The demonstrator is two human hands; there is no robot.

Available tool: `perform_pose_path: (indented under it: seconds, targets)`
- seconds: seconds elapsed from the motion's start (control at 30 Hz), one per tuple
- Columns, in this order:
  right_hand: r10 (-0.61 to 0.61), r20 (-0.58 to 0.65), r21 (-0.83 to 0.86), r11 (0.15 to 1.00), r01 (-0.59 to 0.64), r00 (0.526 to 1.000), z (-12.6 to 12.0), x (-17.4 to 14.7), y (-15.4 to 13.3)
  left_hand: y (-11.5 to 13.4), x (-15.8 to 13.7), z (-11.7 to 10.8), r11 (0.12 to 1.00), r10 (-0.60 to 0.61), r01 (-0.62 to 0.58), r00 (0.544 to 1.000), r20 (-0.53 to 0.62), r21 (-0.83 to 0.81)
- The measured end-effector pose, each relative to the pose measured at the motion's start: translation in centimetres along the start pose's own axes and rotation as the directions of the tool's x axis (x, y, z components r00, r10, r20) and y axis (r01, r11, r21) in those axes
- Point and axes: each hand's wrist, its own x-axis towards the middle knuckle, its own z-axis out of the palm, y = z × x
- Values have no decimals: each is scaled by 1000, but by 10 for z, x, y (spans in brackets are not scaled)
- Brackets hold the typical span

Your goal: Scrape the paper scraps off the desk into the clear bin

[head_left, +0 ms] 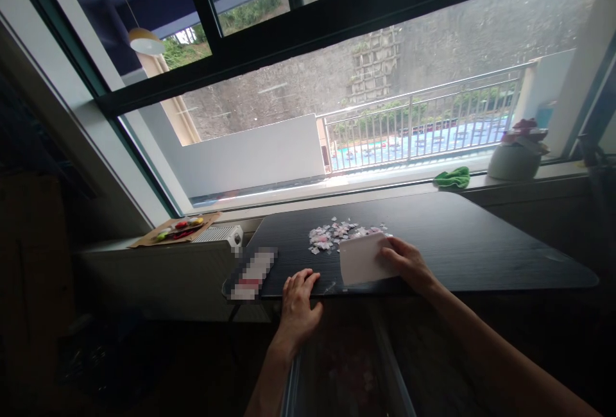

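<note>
My right hand [407, 263] grips a plain whitish rectangular card [364, 259] by its right side, with the thumb on the near face. The card is tilted over the dark tabletop [462, 237], and its upper edge covers part of a heap of small torn paper scraps [332, 234]. At the table's front edge rests my left hand [301, 301], fingers spread and nothing in them. A few specks of paper lie on the table between the hands and the card's lower left corner.
Left on the table is a blurred-out flat item [253, 274]. Below the front edge stands a see-through container [346, 365]. The windowsill holds a green cloth [452, 178] and a pale jar [514, 159]. A white radiator-like unit [219, 235] and cardboard with colourful items [176, 231] sit left.
</note>
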Motion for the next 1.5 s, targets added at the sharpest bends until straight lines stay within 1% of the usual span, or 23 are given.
perform_pose_path:
  seconds: [0.1, 0.2, 0.27, 0.4, 0.53, 0.6, 0.7, 0.77, 0.8, 0.83, 0.9, 0.93, 0.97, 1.03, 1.1, 1.17, 1.2, 1.27, 1.33, 1.4, 1.5]
  targets:
    - [-1, 49, 2, 1000, 1, 999, 1, 0, 2, 0, 0, -1, 1000, -16, 16, 1000, 15, 4]
    - [-30, 110, 17, 999, 28, 993, 2, 0, 3, 1, 1, -1, 1000, -25, 25, 999, 26, 4]
    - [-45, 104, 18, 999, 43, 994, 2, 0, 3, 1, 1, -1, 1000, -21, 21, 999, 26, 2]
    - [-40, 45, -4, 999, 40, 998, 1, 1, 5, 1, 1, -1, 1000, -17, 17, 1000, 22, 13]
    - [-45, 134, 17, 999, 43, 990, 1, 0, 4, 1, 1, -1, 1000, -18, 18, 999, 27, 19]
    - [-59, 148, 31, 998, 55, 987, 2, -1, 4, 1, 1, -1, 1000, -22, 21, 999, 33, 18]
    - [-65, 91, 46, 997, 61, 994, 2, -1, 4, 2, 1, -2, 1000, -25, 25, 999, 29, 13]
    - [-42, 15, 34, 999, 42, 999, 2, 1, 6, 3, 2, -6, 1000, -16, 17, 1000, 22, -2]
    - [-28, -42, 32, 999, 29, 999, 1, 2, 7, 4, 2, -8, 1000, -8, 9, 1000, 27, -18]
    - [-14, -112, 37, 999, 18, 994, 0, 4, 8, 5, 4, -12, 999, 1, 1, 999, 38, -40]
    - [4, -252, 64, 998, 13, 968, -2, 7, 11, 6, 8, -20, 995, 18, -11, 997, 72, -95]
    - [7, -298, 77, 997, 17, 955, -2, 9, 13, 7, 12, -24, 993, 22, -12, 996, 82, -117]
    - [5, -317, 82, 996, 22, 949, -3, 10, 15, 7, 17, -26, 991, 26, -15, 996, 82, -130]
    - [-10, -303, 67, 997, 32, 953, -4, 13, 18, 7, 29, -28, 992, 29, -21, 998, 63, -122]
    - [-26, -282, 36, 999, 38, 959, -5, 14, 21, 4, 41, -25, 997, 17, -13, 998, 56, -80]
    - [-34, -282, 16, 999, 40, 959, -5, 15, 23, 2, 50, -17, 1000, -4, 4, 999, 42, 14]
    - [-32, -280, 12, 999, 36, 960, -5, 14, 23, 1, 53, -13, 998, -7, 6, 1000, 18, 63]
    - [-30, -258, 8, 999, 33, 966, -5, 13, 22, 0, 54, -5, 991, 11, -6, 999, -41, 130]
    - [-39, -226, 5, 999, 41, 973, -5, 11, 19, 0, 51, 0, 987, 45, -32, 996, -78, 160]
    - [-52, -188, 16, 998, 56, 981, -3, 9, 15, 0, 48, 2, 984, 62, -46, 994, -88, 171]
    - [-55, -131, 37, 997, 60, 990, 1, 7, 11, 1, 46, 2, 982, 57, -40, 994, -90, 184]
